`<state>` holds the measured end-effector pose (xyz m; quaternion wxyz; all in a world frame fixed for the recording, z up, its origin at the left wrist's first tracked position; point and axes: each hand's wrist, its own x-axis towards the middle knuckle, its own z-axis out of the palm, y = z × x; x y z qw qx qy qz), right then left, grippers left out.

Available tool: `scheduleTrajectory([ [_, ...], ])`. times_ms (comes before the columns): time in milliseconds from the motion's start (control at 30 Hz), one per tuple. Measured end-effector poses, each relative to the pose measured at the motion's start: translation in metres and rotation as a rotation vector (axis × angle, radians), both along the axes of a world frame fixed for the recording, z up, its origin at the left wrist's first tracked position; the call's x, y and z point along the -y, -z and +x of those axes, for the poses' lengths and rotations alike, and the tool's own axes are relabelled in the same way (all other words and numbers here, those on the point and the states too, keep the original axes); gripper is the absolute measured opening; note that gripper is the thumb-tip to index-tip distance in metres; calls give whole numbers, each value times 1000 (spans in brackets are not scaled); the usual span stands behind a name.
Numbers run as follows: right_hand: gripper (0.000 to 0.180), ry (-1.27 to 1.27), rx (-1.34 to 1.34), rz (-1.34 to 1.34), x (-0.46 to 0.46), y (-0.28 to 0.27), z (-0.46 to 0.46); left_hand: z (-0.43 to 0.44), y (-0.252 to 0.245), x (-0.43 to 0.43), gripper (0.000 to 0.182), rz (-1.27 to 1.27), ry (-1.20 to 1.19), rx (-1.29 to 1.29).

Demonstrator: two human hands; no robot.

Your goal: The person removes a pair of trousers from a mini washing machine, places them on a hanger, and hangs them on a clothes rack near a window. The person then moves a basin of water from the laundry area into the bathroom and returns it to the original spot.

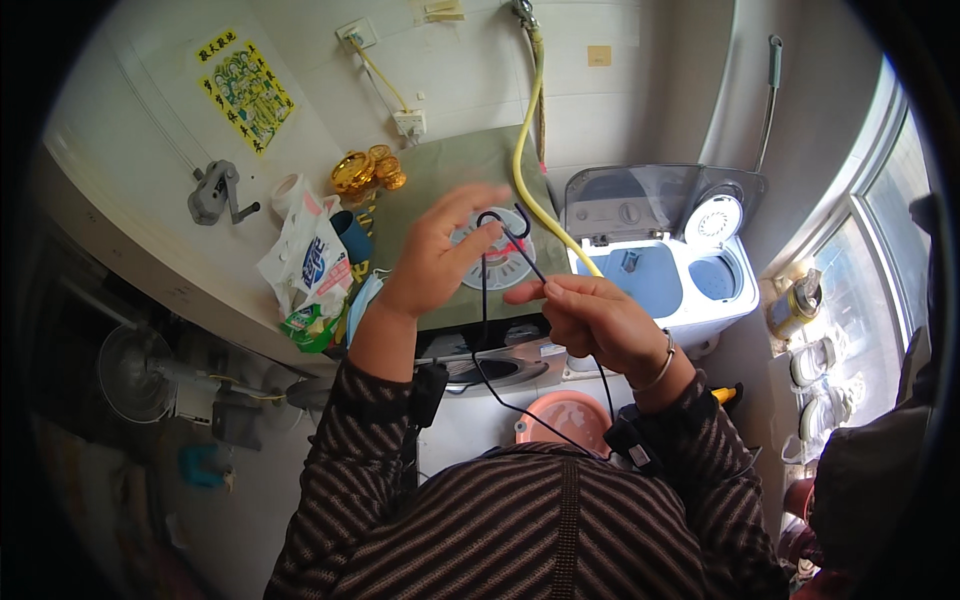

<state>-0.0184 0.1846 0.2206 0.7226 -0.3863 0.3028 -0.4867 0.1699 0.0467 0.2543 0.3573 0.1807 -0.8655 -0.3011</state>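
Observation:
In front of my chest, over a cloth-covered appliance, both hands handle a thin black cord (484, 292) that curls into loops near my left thumb. The thumb of my left hand (439, 251) rests at one loop, its raised fingers blurred and spread. Lower and to the right, my right hand (600, 315) pinches the cord between thumb and forefinger, with a metal bangle at the wrist. Behind the loops lies a round, pale disc (491, 274) with red marks on the green cloth (450, 161). The cord hangs down towards my waist.
A twin-tub washing machine (645, 277) stands open at right, crossed by a yellow hose (525, 150). Gold-coloured ornaments (364, 171), a white plastic bag (304, 259) and a blue cup (350, 236) are at left. Below are a pink basin (566, 416) and a standing fan (135, 373).

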Motion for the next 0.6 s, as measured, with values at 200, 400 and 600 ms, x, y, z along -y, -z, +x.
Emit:
scheduleTrajectory([
  [200,34,144,-196,-74,-3,-6,3,5,6,-7,12,716,109,-138],
  [400,31,439,-486,-362,9,-11,25,8,10,-15,15,1071,121,-301],
  [600,19,657,-857,-591,28,-14,36,14,13,-10,18,1217,35,-474],
])
